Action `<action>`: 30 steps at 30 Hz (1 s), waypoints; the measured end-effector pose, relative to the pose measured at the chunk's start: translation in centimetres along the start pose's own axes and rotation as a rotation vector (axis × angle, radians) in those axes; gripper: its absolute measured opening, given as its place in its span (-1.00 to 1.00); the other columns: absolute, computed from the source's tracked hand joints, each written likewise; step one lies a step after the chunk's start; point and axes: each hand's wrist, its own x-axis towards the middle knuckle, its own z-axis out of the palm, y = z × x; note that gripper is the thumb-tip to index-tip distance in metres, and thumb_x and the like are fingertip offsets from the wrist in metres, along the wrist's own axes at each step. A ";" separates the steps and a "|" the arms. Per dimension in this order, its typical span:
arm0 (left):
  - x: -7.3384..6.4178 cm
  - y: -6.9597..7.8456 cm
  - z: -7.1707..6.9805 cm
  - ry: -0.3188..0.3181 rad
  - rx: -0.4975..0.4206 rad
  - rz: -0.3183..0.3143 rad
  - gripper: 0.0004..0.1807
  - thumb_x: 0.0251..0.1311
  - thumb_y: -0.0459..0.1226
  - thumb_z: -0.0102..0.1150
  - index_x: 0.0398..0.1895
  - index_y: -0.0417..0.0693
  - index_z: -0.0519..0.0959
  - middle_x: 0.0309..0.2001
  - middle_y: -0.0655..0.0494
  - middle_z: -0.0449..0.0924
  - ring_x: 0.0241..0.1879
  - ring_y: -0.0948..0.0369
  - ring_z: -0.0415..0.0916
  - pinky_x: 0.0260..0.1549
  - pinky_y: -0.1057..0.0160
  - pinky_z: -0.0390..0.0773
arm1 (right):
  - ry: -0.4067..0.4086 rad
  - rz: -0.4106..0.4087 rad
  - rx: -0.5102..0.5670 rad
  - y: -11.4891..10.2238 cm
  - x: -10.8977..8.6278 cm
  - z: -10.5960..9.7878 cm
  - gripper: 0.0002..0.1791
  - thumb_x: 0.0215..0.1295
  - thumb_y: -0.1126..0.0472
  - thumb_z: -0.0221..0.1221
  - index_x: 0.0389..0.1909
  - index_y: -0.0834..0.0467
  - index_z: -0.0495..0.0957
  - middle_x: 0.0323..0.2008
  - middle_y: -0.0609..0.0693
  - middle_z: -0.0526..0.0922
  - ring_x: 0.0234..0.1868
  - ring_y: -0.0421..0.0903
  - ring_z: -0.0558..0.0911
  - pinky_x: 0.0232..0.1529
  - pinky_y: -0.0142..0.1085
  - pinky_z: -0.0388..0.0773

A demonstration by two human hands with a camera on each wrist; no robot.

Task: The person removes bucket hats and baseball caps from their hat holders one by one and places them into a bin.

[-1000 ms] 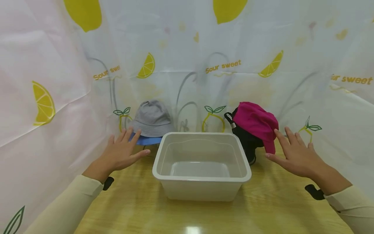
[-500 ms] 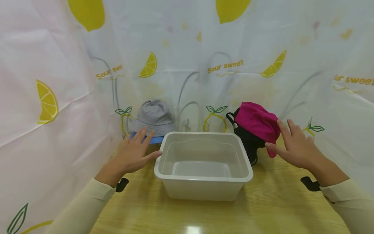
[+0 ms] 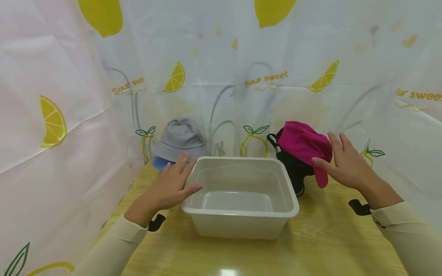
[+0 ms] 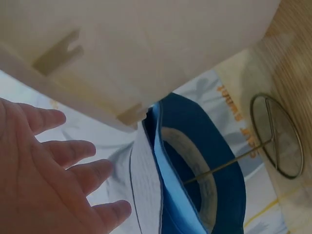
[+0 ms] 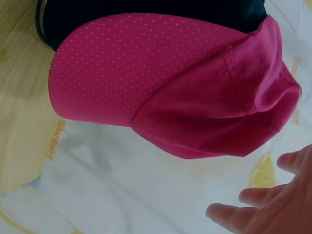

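My left hand (image 3: pixel 169 188), fingers spread, overlaps the left rim of a beige plastic basin (image 3: pixel 239 213) in the head view and holds nothing. Behind it at the left stands a grey bucket hat (image 3: pixel 181 136), stacked over a blue brimmed hat (image 4: pixel 226 141) on a thin wire stand (image 4: pixel 258 147). At the right, my right hand (image 3: pixel 350 165) reaches beside a magenta cap (image 3: pixel 302 142), its straight fingers apart from the cap in the right wrist view. The cap tops a black fabric item (image 3: pixel 290 163) with a strap loop, partly hidden by the basin.
The basin stands mid-table with only its bare floor inside. Under everything is a wood-grain table (image 3: pixel 324 245). White curtains (image 3: pixel 210 46) with lemon prints close in the back and both sides, right behind the hats.
My left hand has moved right, from beside the blue hat to the basin's left rim. My right hand has shifted slightly up and left along the magenta cap. The basin stays put.
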 end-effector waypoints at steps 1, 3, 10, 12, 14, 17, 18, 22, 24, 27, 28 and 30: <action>0.1 0.1 0.1 0.000 -0.010 0.008 -0.03 0.46 0.35 -0.15 0.71 0.05 -0.10 0.69 -0.13 -0.21 0.67 -0.11 -0.22 0.49 -0.44 -0.16 | -0.003 0.003 0.011 0.1 0.3 -0.1 0.20 0.42 -0.42 0.06 0.68 0.12 -0.41 0.62 0.44 -0.39 0.52 0.61 -0.05 0.30 0.59 0.02; 0.3 0.4 0.3 -0.002 -0.037 0.016 -0.05 0.48 0.32 -0.13 0.71 0.07 -0.10 0.70 -0.11 -0.22 0.67 -0.13 -0.23 0.50 -0.42 -0.18 | -0.004 0.005 0.036 0.2 0.9 -0.3 0.20 0.43 -0.41 0.05 0.68 0.13 -0.45 0.62 0.44 -0.42 0.54 0.60 -0.09 0.30 0.59 0.02; 0.4 0.9 1.3 -0.027 -0.084 0.014 -0.06 0.48 0.31 -0.13 0.71 0.05 -0.09 0.69 -0.15 -0.19 0.66 -0.18 -0.21 0.49 -0.43 -0.17 | -0.011 0.010 0.099 0.7 2.4 -0.4 0.19 0.45 -0.39 0.04 0.67 0.12 -0.49 0.62 0.44 -0.43 0.53 0.61 -0.07 0.28 0.60 0.04; 0.3 0.9 1.5 -0.028 -0.098 0.009 -0.06 0.48 0.31 -0.12 0.71 0.06 -0.09 0.69 -0.14 -0.18 0.66 -0.18 -0.21 0.49 -0.44 -0.17 | -0.010 0.007 0.110 0.8 2.7 -0.2 0.19 0.45 -0.39 0.04 0.67 0.10 -0.49 0.62 0.43 -0.41 0.52 0.60 -0.05 0.27 0.60 0.06; 0.2 1.0 1.7 -0.025 -0.110 0.005 -0.06 0.48 0.31 -0.12 0.71 0.06 -0.09 0.69 -0.13 -0.17 0.66 -0.17 -0.21 0.49 -0.43 -0.17 | -0.012 0.008 0.123 0.9 3.0 -0.1 0.19 0.44 -0.39 0.04 0.67 0.09 -0.49 0.62 0.42 -0.41 0.52 0.60 -0.06 0.26 0.61 0.06; 0.0 0.9 1.9 -0.034 -0.131 -0.008 -0.06 0.48 0.32 -0.13 0.71 0.08 -0.10 0.69 -0.10 -0.17 0.66 -0.13 -0.21 0.51 -0.40 -0.18 | -0.025 0.014 0.145 1.0 3.5 0.1 0.19 0.44 -0.40 0.03 0.67 0.07 -0.50 0.62 0.42 -0.42 0.53 0.59 -0.10 0.25 0.62 0.06; -0.1 0.9 2.0 -0.039 -0.143 -0.011 -0.07 0.49 0.32 -0.14 0.71 0.08 -0.10 0.69 -0.09 -0.17 0.67 -0.12 -0.21 0.51 -0.40 -0.19 | -0.028 0.014 0.153 1.1 3.6 0.2 0.19 0.44 -0.40 0.04 0.68 0.07 -0.49 0.62 0.42 -0.42 0.54 0.58 -0.10 0.25 0.62 0.06; -0.3 0.9 2.1 -0.072 -0.189 -0.036 -0.09 0.49 0.32 -0.18 0.72 0.15 -0.14 0.70 -0.03 -0.21 0.67 -0.05 -0.21 0.52 -0.38 -0.24 | -0.021 0.006 0.176 1.4 4.4 0.6 0.17 0.43 -0.40 0.06 0.69 0.04 -0.45 0.62 0.42 -0.34 0.52 0.57 -0.04 0.24 0.62 0.09; -0.3 0.9 2.1 -0.082 -0.209 -0.043 -0.10 0.50 0.32 -0.18 0.72 0.18 -0.15 0.71 -0.01 -0.24 0.67 -0.03 -0.21 0.52 -0.39 -0.26 | -0.003 -0.009 0.192 1.5 4.8 0.7 0.15 0.43 -0.37 0.07 0.70 0.02 -0.40 0.62 0.43 -0.27 0.52 0.54 -0.01 0.24 0.62 0.10; -0.4 0.8 2.2 -0.093 -0.226 -0.054 -0.11 0.51 0.30 -0.19 0.72 0.20 -0.17 0.71 0.01 -0.29 0.67 0.01 -0.23 0.52 -0.39 -0.26 | 0.031 -0.038 0.218 1.6 5.5 1.0 0.09 0.45 -0.31 0.10 0.71 0.00 -0.31 0.60 0.44 -0.15 0.51 0.51 0.03 0.23 0.61 0.16; -0.4 0.8 2.2 -0.095 -0.233 -0.056 -0.11 0.52 0.30 -0.19 0.72 0.19 -0.17 0.71 0.02 -0.30 0.67 0.01 -0.23 0.51 -0.40 -0.26 | 0.041 -0.046 0.225 1.7 5.7 1.0 0.07 0.45 -0.29 0.11 0.71 -0.02 -0.28 0.59 0.44 -0.11 0.51 0.50 0.04 0.23 0.60 0.18; -0.4 0.8 2.3 -0.099 -0.250 -0.061 -0.12 0.52 0.29 -0.18 0.72 0.17 -0.16 0.71 0.03 -0.32 0.67 0.01 -0.24 0.51 -0.40 -0.27 | 0.057 -0.058 0.234 1.6 6.2 1.2 0.04 0.45 -0.27 0.13 0.71 -0.04 -0.23 0.58 0.44 -0.04 0.51 0.48 0.07 0.20 0.58 0.24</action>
